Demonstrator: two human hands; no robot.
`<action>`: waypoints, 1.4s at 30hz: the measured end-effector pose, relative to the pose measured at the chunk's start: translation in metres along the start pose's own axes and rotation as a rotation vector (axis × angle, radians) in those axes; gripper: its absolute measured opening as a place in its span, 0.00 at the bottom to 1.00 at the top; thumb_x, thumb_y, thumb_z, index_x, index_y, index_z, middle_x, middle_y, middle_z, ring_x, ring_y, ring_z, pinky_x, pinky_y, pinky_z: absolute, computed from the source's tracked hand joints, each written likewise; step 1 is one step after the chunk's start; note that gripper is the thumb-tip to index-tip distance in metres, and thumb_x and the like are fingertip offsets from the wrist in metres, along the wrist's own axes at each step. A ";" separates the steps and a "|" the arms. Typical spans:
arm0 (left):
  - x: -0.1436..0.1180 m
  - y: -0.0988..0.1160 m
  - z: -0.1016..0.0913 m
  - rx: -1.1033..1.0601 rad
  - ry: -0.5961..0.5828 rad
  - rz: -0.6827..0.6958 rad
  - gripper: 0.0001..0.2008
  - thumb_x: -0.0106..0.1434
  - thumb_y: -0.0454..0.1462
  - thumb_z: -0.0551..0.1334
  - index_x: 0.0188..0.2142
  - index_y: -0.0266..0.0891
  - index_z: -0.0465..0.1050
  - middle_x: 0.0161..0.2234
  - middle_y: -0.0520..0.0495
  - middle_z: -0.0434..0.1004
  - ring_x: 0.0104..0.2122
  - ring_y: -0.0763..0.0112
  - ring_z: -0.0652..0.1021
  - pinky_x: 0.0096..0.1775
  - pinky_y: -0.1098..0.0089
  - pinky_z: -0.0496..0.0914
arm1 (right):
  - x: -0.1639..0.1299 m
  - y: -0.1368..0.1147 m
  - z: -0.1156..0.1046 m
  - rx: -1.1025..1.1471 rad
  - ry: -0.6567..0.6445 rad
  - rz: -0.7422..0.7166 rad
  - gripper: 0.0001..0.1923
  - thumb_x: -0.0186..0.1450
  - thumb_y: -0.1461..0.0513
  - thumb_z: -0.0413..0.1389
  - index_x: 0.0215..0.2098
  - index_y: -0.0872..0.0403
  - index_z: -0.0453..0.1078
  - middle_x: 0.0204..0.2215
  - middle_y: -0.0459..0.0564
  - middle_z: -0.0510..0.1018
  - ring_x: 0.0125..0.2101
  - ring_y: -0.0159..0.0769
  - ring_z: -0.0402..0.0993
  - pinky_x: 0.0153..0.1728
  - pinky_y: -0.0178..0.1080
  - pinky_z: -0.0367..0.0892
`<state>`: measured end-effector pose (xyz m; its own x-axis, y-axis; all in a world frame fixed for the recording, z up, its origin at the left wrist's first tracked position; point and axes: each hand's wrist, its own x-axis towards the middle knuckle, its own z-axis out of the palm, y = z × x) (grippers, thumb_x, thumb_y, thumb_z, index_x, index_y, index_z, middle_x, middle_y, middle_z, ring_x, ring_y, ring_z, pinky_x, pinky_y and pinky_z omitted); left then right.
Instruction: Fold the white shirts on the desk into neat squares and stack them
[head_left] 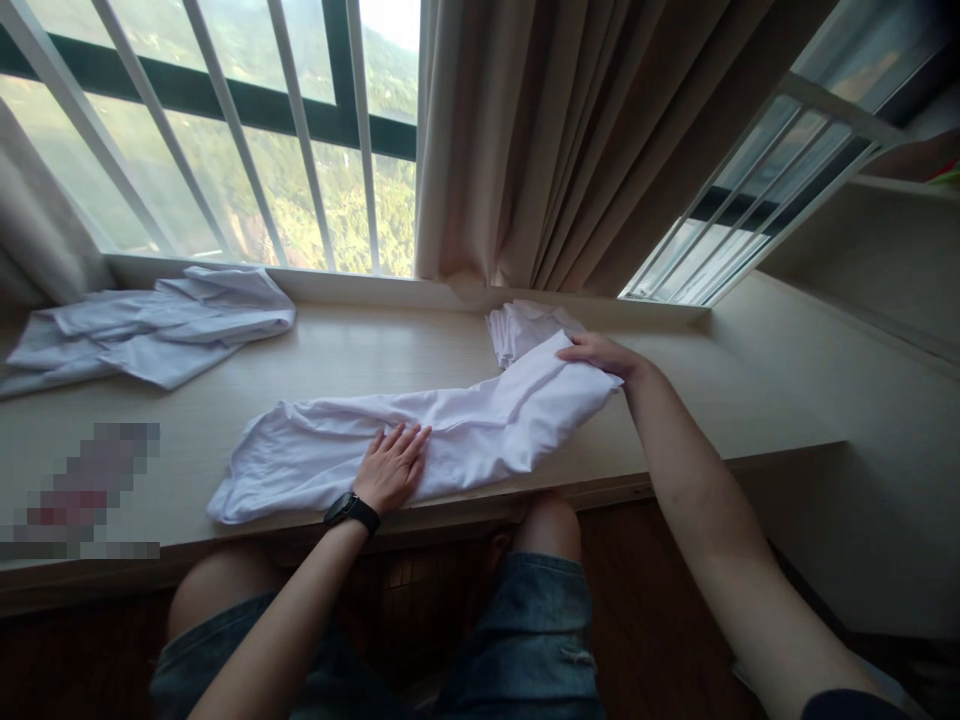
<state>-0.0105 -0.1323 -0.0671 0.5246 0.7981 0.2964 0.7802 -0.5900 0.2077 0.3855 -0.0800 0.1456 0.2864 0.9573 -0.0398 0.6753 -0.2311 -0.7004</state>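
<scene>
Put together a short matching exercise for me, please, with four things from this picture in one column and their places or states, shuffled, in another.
Things
1. Left hand
2. Right hand
3. Watch
4. Middle curtain

Places or states
A. Hanging in folds
B. Holding the right-hand end of the nearest white cloth
C. Black and strapped on
D. Palm down, fingers spread, mid-cloth

Pairs: 1-D, 2-B, 3-C, 4-A

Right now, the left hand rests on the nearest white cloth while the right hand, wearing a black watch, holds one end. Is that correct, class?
Not quite: the head view shows the left hand wearing the black watch. It does rest on the nearest white cloth, and the right hand holds one end.
</scene>
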 end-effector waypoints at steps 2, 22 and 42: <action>-0.001 0.001 -0.001 0.000 0.001 -0.001 0.27 0.72 0.43 0.49 0.69 0.47 0.57 0.66 0.48 0.62 0.67 0.55 0.61 0.66 0.48 0.52 | -0.006 -0.030 0.022 -0.187 -0.140 -0.185 0.09 0.60 0.63 0.62 0.38 0.61 0.75 0.35 0.50 0.79 0.34 0.33 0.71 0.35 0.29 0.65; -0.004 -0.001 0.000 -0.021 -0.005 -0.018 0.27 0.68 0.39 0.52 0.66 0.34 0.61 0.67 0.38 0.59 0.67 0.54 0.60 0.66 0.50 0.53 | -0.110 -0.068 0.269 -0.393 -0.102 -0.209 0.16 0.70 0.56 0.48 0.51 0.55 0.68 0.42 0.59 0.81 0.44 0.47 0.78 0.43 0.41 0.68; -0.006 -0.014 -0.004 -0.304 0.144 -0.173 0.28 0.65 0.30 0.49 0.64 0.37 0.64 0.56 0.41 0.75 0.57 0.62 0.73 0.60 0.59 0.65 | -0.126 -0.060 0.292 -0.230 -0.264 -0.343 0.18 0.74 0.60 0.41 0.46 0.55 0.72 0.42 0.56 0.81 0.44 0.41 0.78 0.46 0.37 0.66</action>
<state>-0.0258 -0.1297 -0.0683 0.3241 0.8765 0.3561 0.7050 -0.4747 0.5268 0.1104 -0.1357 -0.0154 -0.1409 0.9894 -0.0351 0.8418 0.1010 -0.5303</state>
